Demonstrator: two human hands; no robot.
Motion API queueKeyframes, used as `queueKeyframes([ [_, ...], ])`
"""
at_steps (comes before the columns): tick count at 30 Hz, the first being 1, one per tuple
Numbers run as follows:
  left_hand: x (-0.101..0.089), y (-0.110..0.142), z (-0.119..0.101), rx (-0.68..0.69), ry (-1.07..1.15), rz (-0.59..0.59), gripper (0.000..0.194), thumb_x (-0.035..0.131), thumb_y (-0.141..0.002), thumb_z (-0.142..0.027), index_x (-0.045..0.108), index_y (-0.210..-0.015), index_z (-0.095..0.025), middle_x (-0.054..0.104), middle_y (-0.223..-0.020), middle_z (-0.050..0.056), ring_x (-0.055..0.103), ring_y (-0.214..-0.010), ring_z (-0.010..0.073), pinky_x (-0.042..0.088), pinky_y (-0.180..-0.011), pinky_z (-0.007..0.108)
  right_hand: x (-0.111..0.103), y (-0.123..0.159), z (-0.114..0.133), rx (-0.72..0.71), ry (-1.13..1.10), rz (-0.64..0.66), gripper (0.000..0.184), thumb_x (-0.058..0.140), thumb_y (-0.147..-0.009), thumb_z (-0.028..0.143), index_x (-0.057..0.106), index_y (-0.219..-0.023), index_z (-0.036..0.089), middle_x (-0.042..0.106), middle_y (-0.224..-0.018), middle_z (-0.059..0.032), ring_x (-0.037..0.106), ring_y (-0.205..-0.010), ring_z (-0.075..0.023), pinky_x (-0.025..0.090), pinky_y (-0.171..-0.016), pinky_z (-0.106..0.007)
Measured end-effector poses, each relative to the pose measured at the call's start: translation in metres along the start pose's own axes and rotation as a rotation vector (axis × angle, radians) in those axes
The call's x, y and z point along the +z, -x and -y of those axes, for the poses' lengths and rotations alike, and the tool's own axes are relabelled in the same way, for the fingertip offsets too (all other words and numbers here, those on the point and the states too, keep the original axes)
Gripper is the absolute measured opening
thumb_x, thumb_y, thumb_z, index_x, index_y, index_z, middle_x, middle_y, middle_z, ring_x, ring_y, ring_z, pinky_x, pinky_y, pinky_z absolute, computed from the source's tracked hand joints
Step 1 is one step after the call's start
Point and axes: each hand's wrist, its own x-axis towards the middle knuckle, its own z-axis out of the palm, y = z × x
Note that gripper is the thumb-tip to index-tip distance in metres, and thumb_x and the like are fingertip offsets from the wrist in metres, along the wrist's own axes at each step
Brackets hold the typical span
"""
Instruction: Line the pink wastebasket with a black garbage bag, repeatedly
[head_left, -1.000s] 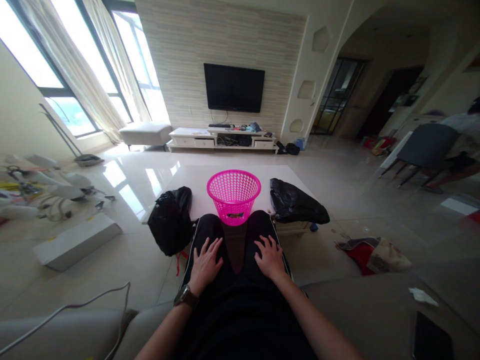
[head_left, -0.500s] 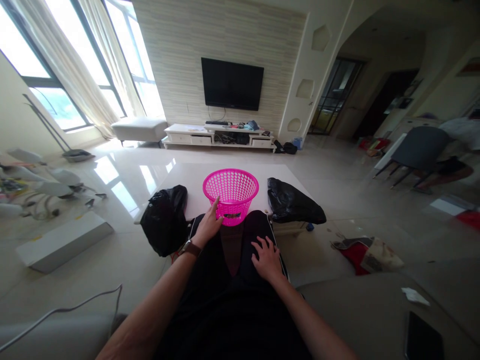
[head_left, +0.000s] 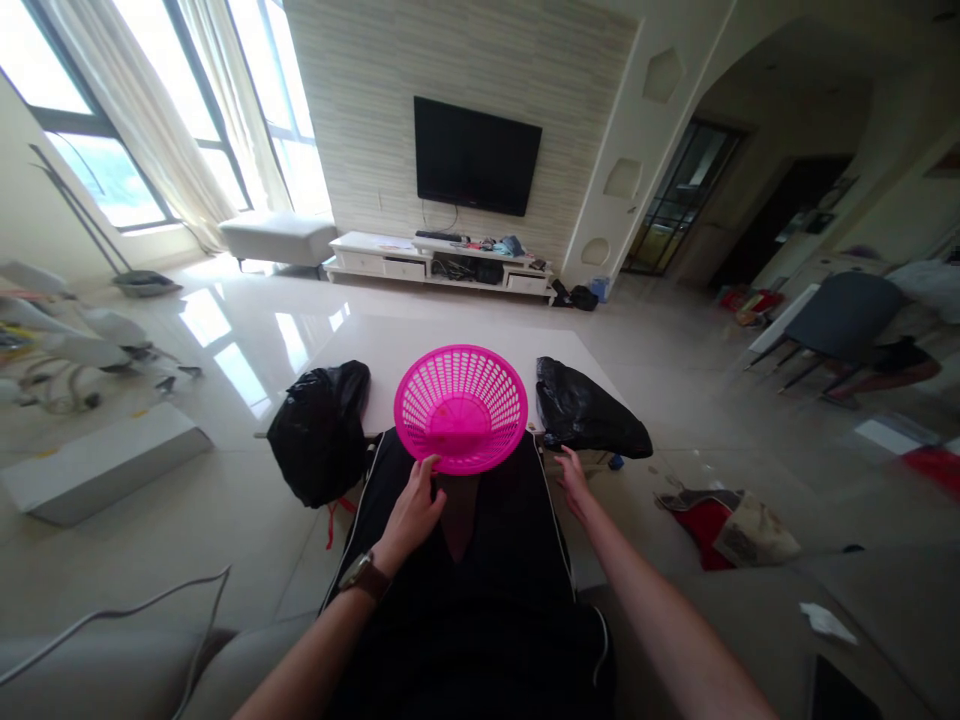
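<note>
A bright pink plastic mesh basket point(head_left: 461, 405) is tilted toward me at the near edge of a white low table point(head_left: 390, 350), over my knees. My left hand point(head_left: 415, 510), with a watch on its wrist, grips the basket's near rim with thumb and fingers. My right hand point(head_left: 574, 478) reaches forward past my right knee, fingers stretched out, close to a black plastic bag point(head_left: 589, 412) lying on the table's right side; I cannot tell if it touches the bag. Another black bag point(head_left: 319, 432) hangs at the table's left corner.
I sit on a grey sofa point(head_left: 750, 620) in black trousers. A white box point(head_left: 97, 460) and a cable point(head_left: 127, 615) lie on the glossy floor to the left, a red and beige bag point(head_left: 739, 520) to the right. Another person sits on a dark chair point(head_left: 844, 315) far right.
My left hand left my thigh, reached the basket and tipped it toward me. My right hand lifted off my thigh and moved forward to the right, toward the black bag.
</note>
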Motion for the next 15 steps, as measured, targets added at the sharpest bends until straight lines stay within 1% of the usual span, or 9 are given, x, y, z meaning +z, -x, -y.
queueKeyframes([
  [2,0.003,0.010,0.003,-0.009,0.014,0.012,0.055,0.051,-0.090,-0.017,0.041,-0.143,-0.025,0.052,-0.134,0.011,0.065,-0.113,0.0222,0.057,-0.098,0.042,-0.005,-0.023,0.004,0.078,-0.058,-0.023,0.074,0.061,-0.065,0.050,0.061,-0.136,0.029,0.065,-0.134,-0.0091,0.058,-0.118,-0.0304,0.049,-0.081,-0.037],
  [4,0.004,0.018,0.005,-0.016,0.005,0.018,0.056,0.050,-0.090,-0.015,0.042,-0.144,-0.026,0.054,-0.132,0.010,0.066,-0.112,0.0221,0.057,-0.100,0.043,-0.007,-0.037,0.010,0.130,-0.108,-0.025,0.072,0.061,-0.065,0.051,0.062,-0.134,0.032,0.065,-0.136,-0.0077,0.058,-0.118,-0.0286,0.047,-0.077,-0.033],
  [6,0.004,0.025,0.005,-0.017,-0.025,0.016,0.058,0.049,-0.091,-0.015,0.041,-0.147,-0.027,0.055,-0.132,0.010,0.067,-0.111,0.0224,0.057,-0.100,0.043,-0.006,-0.044,0.016,0.170,-0.153,-0.010,0.067,0.062,-0.064,0.051,0.066,-0.127,0.031,0.066,-0.133,-0.0083,0.060,-0.114,-0.0282,0.046,-0.074,-0.032],
  [8,0.004,0.031,0.005,0.001,-0.058,0.000,0.064,0.049,-0.091,-0.014,0.035,-0.152,-0.028,0.056,-0.133,0.010,0.068,-0.110,0.0222,0.058,-0.098,0.043,-0.002,-0.048,0.022,0.192,-0.199,0.004,0.060,0.063,-0.063,0.051,0.070,-0.118,0.028,0.069,-0.129,-0.0085,0.061,-0.108,-0.0278,0.045,-0.071,-0.032],
  [11,0.007,0.038,0.008,0.045,-0.106,-0.042,0.069,0.048,-0.092,-0.013,0.029,-0.156,-0.029,0.059,-0.123,0.008,0.069,-0.100,0.0208,0.060,-0.089,0.040,0.005,-0.053,0.036,0.176,-0.273,-0.014,0.049,0.064,-0.062,0.047,0.071,-0.105,0.026,0.070,-0.123,-0.0062,0.062,-0.100,-0.0245,0.043,-0.069,-0.030],
  [13,0.009,0.041,0.010,0.071,-0.127,-0.082,0.066,0.047,-0.093,-0.013,0.030,-0.155,-0.028,0.060,-0.113,0.005,0.069,-0.090,0.0194,0.060,-0.081,0.036,0.007,-0.057,0.050,0.136,-0.329,-0.053,0.044,0.062,-0.062,0.044,0.069,-0.101,0.025,0.070,-0.121,-0.0044,0.061,-0.098,-0.0214,0.041,-0.068,-0.027],
  [15,0.010,0.042,0.012,0.090,-0.129,-0.124,0.062,0.048,-0.093,-0.013,0.032,-0.152,-0.027,0.059,-0.110,0.004,0.068,-0.084,0.0185,0.060,-0.077,0.035,0.005,-0.064,0.070,0.072,-0.386,-0.099,0.043,0.060,-0.062,0.042,0.068,-0.101,0.024,0.068,-0.123,-0.0028,0.061,-0.097,-0.0180,0.041,-0.069,-0.025],
])
